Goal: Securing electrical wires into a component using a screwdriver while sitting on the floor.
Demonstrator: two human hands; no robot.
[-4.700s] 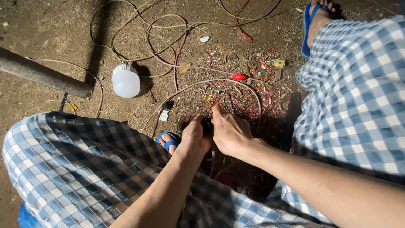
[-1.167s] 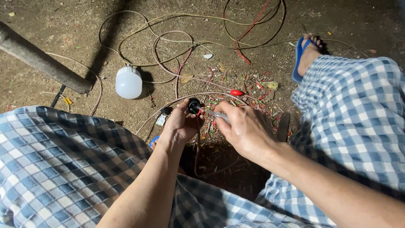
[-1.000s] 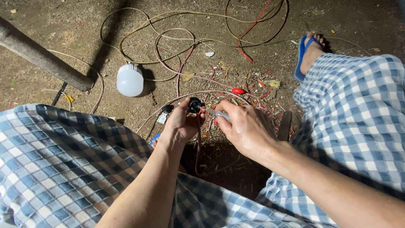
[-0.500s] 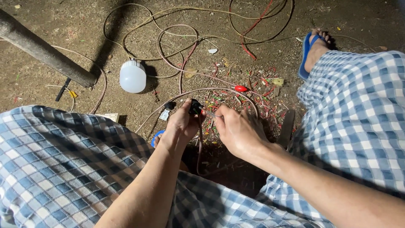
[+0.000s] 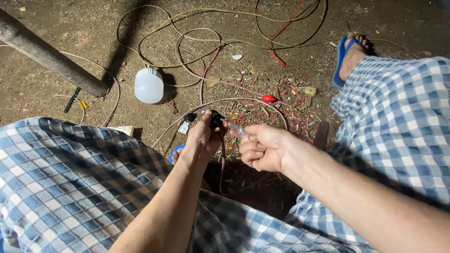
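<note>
My left hand (image 5: 200, 138) pinches a small black round electrical fitting (image 5: 216, 119) with a thin cable (image 5: 221, 159) hanging down from it. My right hand (image 5: 260, 147) is fisted around a slim clear-handled screwdriver (image 5: 236, 129), whose tip is at the fitting. Both hands hover above the dirt floor between my knees in blue checked cloth (image 5: 75, 178).
A white bulb (image 5: 148, 85) lies on the dirt ground beside a dark pipe (image 5: 51, 61). Tangled pinkish and red wires (image 5: 201, 61) loop across the floor. Coloured wire scraps (image 5: 276, 100) and a red-capped piece (image 5: 267, 98) lie ahead. My feet wear blue sandals (image 5: 341, 61).
My hands rose from the floor with the black fitting. In the last half second my right hand rolled over into a fist on the screwdriver, still at the fitting.
</note>
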